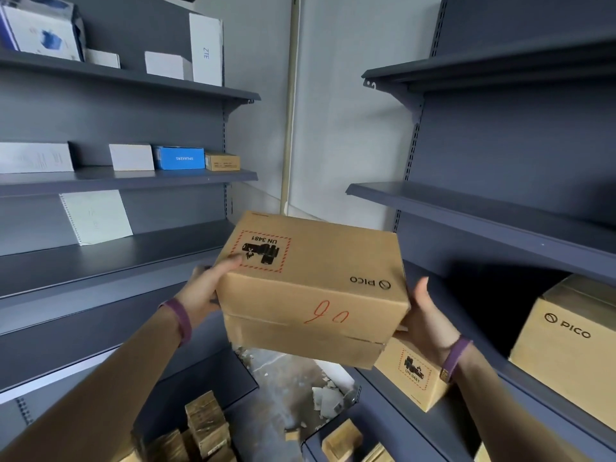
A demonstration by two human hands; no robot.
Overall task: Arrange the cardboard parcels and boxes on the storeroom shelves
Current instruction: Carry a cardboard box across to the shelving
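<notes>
I hold a brown cardboard box (311,288) in mid-air between two dark shelf units, printed PICO and UN 3481, with red handwriting on its near side. My left hand (206,288) grips its left end, thumb on the top. My right hand (425,320) grips its right end, thumb up beside the corner. Below my right hand a second UN 3481 box (411,375) sits on the lower right shelf (466,425). A larger PICO box (566,348) stands at the right on that shelf.
The left shelf unit holds small white boxes, a blue box (180,157) and a small brown box (222,161) on its middle shelf (133,180); a white sheet (96,216) leans below. The right middle shelf (483,215) is bare. Small cartons (206,425) and debris lie on the floor.
</notes>
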